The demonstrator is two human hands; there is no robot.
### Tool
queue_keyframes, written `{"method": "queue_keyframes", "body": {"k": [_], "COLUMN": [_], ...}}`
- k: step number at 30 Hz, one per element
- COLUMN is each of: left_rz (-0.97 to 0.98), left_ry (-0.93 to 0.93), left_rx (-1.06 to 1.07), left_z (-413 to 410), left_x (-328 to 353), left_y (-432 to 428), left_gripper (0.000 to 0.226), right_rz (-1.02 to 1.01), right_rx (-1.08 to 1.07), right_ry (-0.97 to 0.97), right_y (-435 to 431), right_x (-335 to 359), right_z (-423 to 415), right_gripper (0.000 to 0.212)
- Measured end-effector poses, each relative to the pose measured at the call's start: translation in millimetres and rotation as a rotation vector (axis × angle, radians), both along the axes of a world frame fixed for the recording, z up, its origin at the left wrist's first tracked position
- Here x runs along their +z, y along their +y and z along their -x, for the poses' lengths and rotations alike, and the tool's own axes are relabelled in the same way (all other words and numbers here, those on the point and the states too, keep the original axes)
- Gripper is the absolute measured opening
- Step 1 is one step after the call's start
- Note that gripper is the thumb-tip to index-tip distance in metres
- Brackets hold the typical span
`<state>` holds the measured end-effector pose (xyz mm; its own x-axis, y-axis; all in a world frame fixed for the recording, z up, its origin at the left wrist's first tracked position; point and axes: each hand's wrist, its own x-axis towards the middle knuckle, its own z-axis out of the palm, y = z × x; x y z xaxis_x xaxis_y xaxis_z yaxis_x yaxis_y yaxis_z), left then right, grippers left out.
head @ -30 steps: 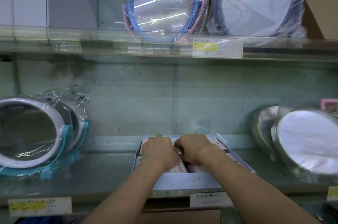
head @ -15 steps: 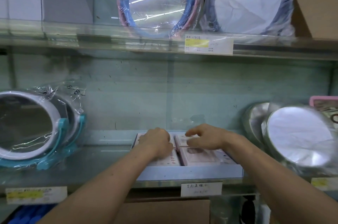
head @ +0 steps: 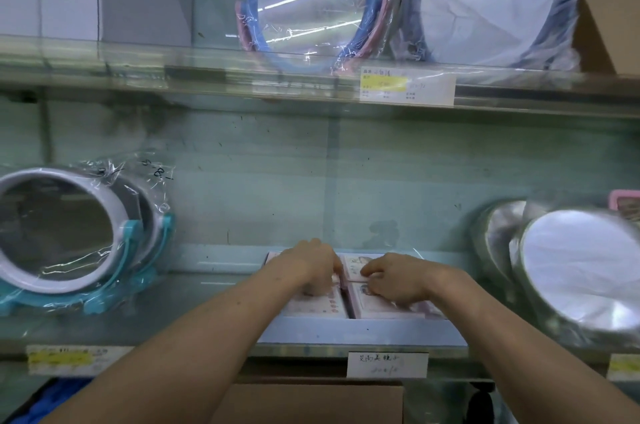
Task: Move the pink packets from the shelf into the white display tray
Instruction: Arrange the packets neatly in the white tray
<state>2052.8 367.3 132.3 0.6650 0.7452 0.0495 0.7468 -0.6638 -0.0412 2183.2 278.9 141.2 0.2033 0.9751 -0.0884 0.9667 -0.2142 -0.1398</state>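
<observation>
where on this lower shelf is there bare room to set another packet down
Bare glass shelf between the teal-stand mirror and the white display tray, plus a thin strip behind it. Crowded: the tray, full of pink packets, and the silver mirrors close on its right.

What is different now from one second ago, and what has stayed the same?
A second ago both hands were bunched over the middle of the white display tray. They have parted: the left hand now rests on the left row of pink packets, the right hand on the right row. Whether either grips a packet is unclear. The packets remain in the tray; the wrapped mirrors have not moved.
</observation>
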Motion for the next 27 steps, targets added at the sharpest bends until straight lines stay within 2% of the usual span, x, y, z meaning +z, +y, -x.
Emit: {"method": "queue_keyframes", "body": {"k": [2, 5, 6, 10, 13, 16, 20, 22, 24, 27], "left_rz": [0.038, 0.039, 0.067, 0.309, 0.344, 0.393, 0.427, 0.423, 0.384, 0.348], "left_ry": [0.011, 0.006, 0.019, 0.030, 0.003, -0.076, -0.214, -0.194, -0.099, -0.052], "left_rx": [0.034, 0.106, 0.136, 0.185, 0.250, 0.336, 0.307, 0.252, 0.230, 0.214], "left_z": [-6, -19, -26, -51, -61, -73, -64, -57, -52, -51], "left_x": [4, 14, 17, 19, 14, 12, 19, 22, 23, 21], "left_y": [0, -6, -5, -9, -9, 2, -12, -10, 0, 1], "left_gripper": [0.043, 0.017, 0.018, 0.051, 0.070, 0.060, 0.044, 0.033, 0.022, 0.026], "right_rz": [-0.046, -0.122, -0.140, -0.140, -0.141, -0.152, -0.146, -0.160, -0.177, -0.188], "right_rx": [-0.013, -0.026, -0.035, -0.051, -0.035, -0.037, -0.011, 0.000, 0.004, 0.007], "right_ry": [0.020, 0.027, 0.018, -0.008, -0.025, -0.009, 0.045, 0.072, 0.084, 0.058], "right_y": [0, 5, 7, 9, 6, 8, 4, 1, 0, 3], "right_x": [-2, -7, -9, -11, -11, -14, -8, -5, -5, -8], "right_z": [-4, -11, -12, -12, -12, -15, -20, -22, -23, -23], "right_gripper": [0.037, 0.025, 0.023, 0.019, 0.028, 0.035, 0.036, 0.035, 0.035, 0.032]}}
